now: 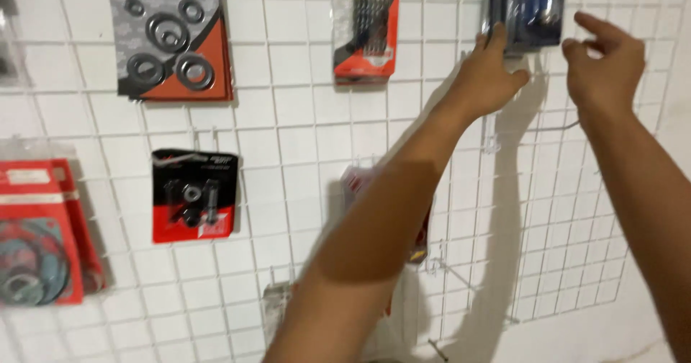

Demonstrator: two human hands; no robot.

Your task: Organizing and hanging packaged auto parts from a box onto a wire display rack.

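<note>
Nearest the lens, the person's left forearm rises from the bottom edge toward the upper right, ending in the left hand. Its fingers are pressed flat against the lower left corner of a dark, glossy plastic packet that hangs high on the white wire grid panel; the thumb sits below the packet's bottom edge. Right hand is held just beside the packet's right edge, fingers loosely spread and curled, index finger extended; contact with the packet cannot be confirmed. Packet contents are blurred and not identifiable. Elsewhere on the grid: a red-and-black card of ring-shaped seals at upper left, a narrow red packet of dark rods at top centre, a black-and-red bolt pack at mid-left, and a red gasket pack at the far left. Another reddish packet is mostly hidden behind the left forearm.
</note>
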